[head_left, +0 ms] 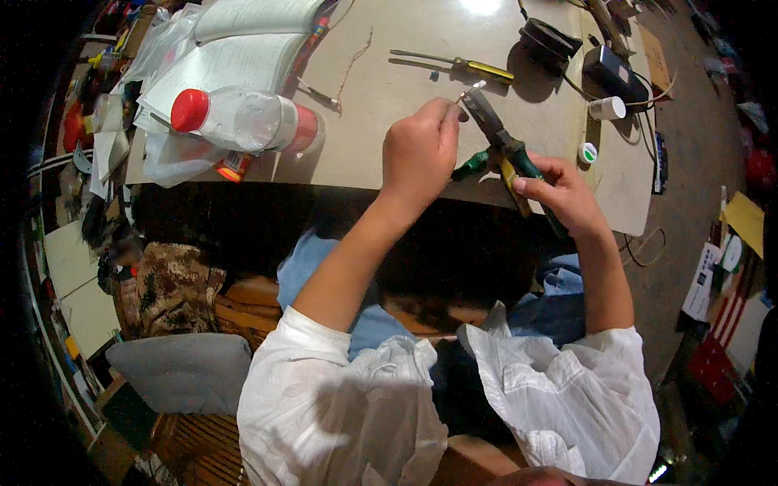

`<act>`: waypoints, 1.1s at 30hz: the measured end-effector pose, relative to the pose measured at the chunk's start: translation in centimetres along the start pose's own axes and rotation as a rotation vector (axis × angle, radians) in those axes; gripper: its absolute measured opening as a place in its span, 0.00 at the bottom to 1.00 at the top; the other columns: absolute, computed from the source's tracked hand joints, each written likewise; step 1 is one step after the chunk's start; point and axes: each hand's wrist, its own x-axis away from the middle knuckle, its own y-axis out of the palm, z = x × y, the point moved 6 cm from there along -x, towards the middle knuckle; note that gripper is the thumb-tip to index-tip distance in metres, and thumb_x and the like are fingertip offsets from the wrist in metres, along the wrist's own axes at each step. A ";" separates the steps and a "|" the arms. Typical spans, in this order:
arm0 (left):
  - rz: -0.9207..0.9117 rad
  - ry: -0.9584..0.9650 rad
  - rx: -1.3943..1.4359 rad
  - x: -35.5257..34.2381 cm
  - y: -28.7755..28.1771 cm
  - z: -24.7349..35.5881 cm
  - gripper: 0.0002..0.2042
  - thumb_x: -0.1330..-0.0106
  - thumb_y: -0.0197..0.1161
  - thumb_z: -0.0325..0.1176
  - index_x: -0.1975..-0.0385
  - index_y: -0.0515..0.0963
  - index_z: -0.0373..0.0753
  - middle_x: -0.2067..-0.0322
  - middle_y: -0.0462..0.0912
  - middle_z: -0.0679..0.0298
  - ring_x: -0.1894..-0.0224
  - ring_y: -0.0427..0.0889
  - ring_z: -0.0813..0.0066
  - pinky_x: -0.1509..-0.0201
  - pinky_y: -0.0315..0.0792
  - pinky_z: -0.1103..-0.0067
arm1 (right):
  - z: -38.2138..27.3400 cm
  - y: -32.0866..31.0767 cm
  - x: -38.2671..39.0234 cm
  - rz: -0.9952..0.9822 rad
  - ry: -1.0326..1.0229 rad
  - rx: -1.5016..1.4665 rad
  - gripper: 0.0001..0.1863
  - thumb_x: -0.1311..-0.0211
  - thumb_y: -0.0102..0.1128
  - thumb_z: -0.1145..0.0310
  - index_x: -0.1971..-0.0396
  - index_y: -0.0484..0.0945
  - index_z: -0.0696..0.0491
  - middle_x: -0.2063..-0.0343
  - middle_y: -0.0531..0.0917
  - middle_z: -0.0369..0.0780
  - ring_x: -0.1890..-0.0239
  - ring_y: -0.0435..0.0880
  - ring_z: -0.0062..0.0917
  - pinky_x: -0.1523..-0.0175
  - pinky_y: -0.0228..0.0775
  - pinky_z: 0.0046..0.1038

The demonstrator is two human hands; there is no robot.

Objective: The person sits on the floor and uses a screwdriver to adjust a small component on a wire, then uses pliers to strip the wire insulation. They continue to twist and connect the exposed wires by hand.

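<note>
My right hand (pixel 565 191) grips a pair of pliers (pixel 486 116) by its green and yellow handles, over the table's near edge. Its dark jaws point up and to the left. My left hand (pixel 420 150) is closed in a pinch just left of the jaws. What its fingers hold is too small and hidden to make out. A tiny piece with a whitish end (pixel 478 84) shows at the jaw tips; I cannot tell whether the jaws grip it. Beyond them lies a screwdriver (pixel 484 71) with a yellow handle.
A clear bottle with a red cap (pixel 190 110) lies at the left near an open book (pixel 231 69). A thin twisted wire (pixel 347 77) lies behind my left hand. At the right are a black adapter (pixel 608 71), cables, a white cylinder (pixel 607 108) and a round cap (pixel 587 152).
</note>
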 end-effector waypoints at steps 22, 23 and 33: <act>-0.015 0.018 -0.022 -0.3 0.3 -0.2 0.10 0.37 0.52 0.34 0.76 0.76 0.36 0.80 0.76 0.50 0.75 0.77 0.48 0.72 0.69 0.62 | 0.7 0.2 -0.3 0.018 -0.059 0.099 0.12 0.42 0.59 0.64 0.78 0.75 0.57 0.82 0.72 0.29 0.76 0.68 0.12 0.70 0.60 0.17; -0.013 0.015 -0.020 -0.4 0.3 -0.1 0.10 0.37 0.52 0.34 0.76 0.76 0.36 0.80 0.76 0.50 0.74 0.77 0.48 0.72 0.69 0.62 | 0.7 0.4 -0.3 0.016 -0.070 0.122 0.12 0.41 0.58 0.64 0.79 0.75 0.57 0.83 0.72 0.30 0.77 0.69 0.13 0.70 0.61 0.17; -0.214 -0.374 0.657 -0.2 1.0 -1.9 0.13 0.32 0.48 0.35 0.70 0.75 0.32 0.90 0.60 0.74 0.88 0.57 0.87 0.83 0.51 0.85 | -0.2 0.7 -0.1 -0.061 -0.107 0.047 0.13 0.43 0.58 0.67 0.81 0.72 0.60 0.69 0.73 0.35 0.69 0.70 0.17 0.66 0.62 0.19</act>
